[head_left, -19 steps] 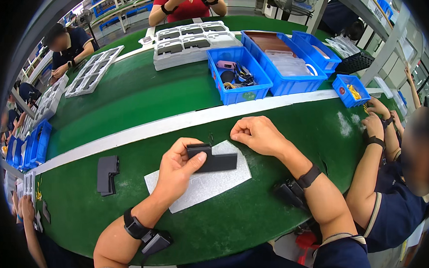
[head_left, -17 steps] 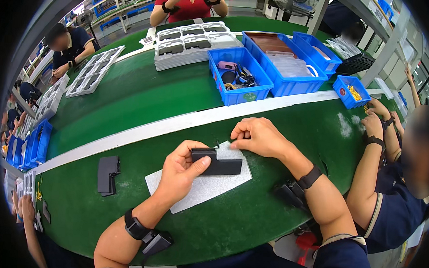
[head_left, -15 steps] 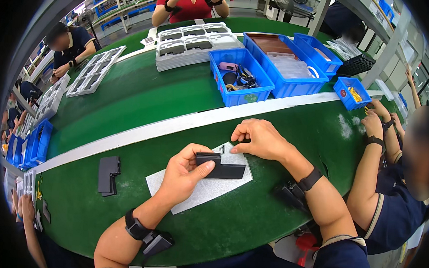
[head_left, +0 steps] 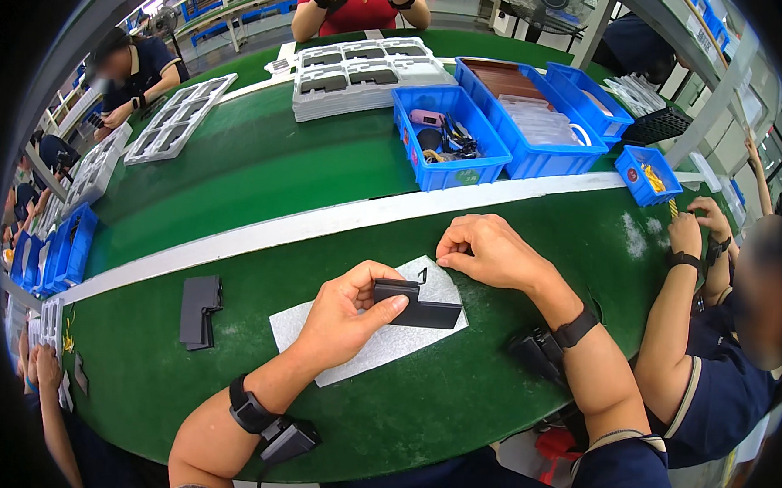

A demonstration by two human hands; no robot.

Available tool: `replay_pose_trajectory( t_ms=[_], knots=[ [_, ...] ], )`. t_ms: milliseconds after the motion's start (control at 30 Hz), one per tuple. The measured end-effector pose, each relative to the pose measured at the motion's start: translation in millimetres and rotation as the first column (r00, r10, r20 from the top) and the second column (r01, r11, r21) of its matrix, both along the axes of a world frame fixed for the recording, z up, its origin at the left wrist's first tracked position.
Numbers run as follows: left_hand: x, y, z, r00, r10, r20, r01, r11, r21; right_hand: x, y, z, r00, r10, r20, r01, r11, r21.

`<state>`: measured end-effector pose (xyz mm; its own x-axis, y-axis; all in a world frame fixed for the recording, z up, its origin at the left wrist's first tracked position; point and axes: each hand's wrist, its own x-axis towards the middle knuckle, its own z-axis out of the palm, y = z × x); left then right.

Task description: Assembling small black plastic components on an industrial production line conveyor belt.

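Note:
My left hand (head_left: 353,310) grips a black L-shaped flat piece (head_left: 431,314), the thumb on its face and the fingers behind it. The piece is held over a pale grey speckled sheet (head_left: 333,362) lying on the green table. Beyond the piece, a small black hook-shaped part (head_left: 422,276) shows against the sheet. Just past the sheet's far right corner is my right hand (head_left: 491,251), thumb and fingertips pressed together in a pinch. Whether anything sits in that pinch is too small to see. Further left lie more black L-shaped pieces (head_left: 199,312), stacked together.
A white divider strip (head_left: 322,228) crosses the green table. Behind it stand blue bins (head_left: 464,173) with tools and clear pieces, and stacked white trays (head_left: 345,107). A small blue box (head_left: 646,192) is at right, near a co-worker's hands (head_left: 684,231). Other people sit around.
My right thumb and fingertips have come together into a pinch. The whole view has shifted slightly. My left hand keeps its hold on the black L-shaped piece.

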<state>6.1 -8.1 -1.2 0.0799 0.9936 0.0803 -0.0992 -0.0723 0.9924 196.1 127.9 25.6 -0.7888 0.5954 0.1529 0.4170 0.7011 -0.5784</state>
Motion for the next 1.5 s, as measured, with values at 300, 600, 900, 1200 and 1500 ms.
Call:
replay_pose_trajectory(
  t_ms=[300, 600, 900, 1200, 1500],
  knots=[
    [0.3, 1.1, 0.1, 1.000, -0.003, 0.000, 0.003, 1.000, -0.013, -1.8, -7.5, -6.2, 0.994, 0.110, 0.027, -0.113, 0.939, 0.325],
    [0.7, 1.4, -1.8, 1.000, 0.006, -0.002, -0.006, 1.000, -0.018, -4.8, -11.1, -9.7, 0.989, 0.122, 0.083, -0.147, 0.857, 0.494],
    [1.1, 1.6, 0.7, 1.000, 0.008, -0.014, -0.008, 1.000, -0.018, -4.6, -13.3, -9.3, 0.980, 0.115, 0.160, -0.187, 0.808, 0.559],
    [0.6, 1.5, 0.0, 1.000, 0.011, -0.011, -0.011, 1.000, -0.022, -5.5, -12.6, -9.0, 0.980, 0.106, 0.169, -0.182, 0.816, 0.549],
    [-0.1, 1.6, -1.4, 1.000, 0.012, -0.016, -0.013, 1.000, -0.016, -7.9, -9.6, -13.7, 0.989, 0.056, 0.134, -0.120, 0.833, 0.540]
  ],
)
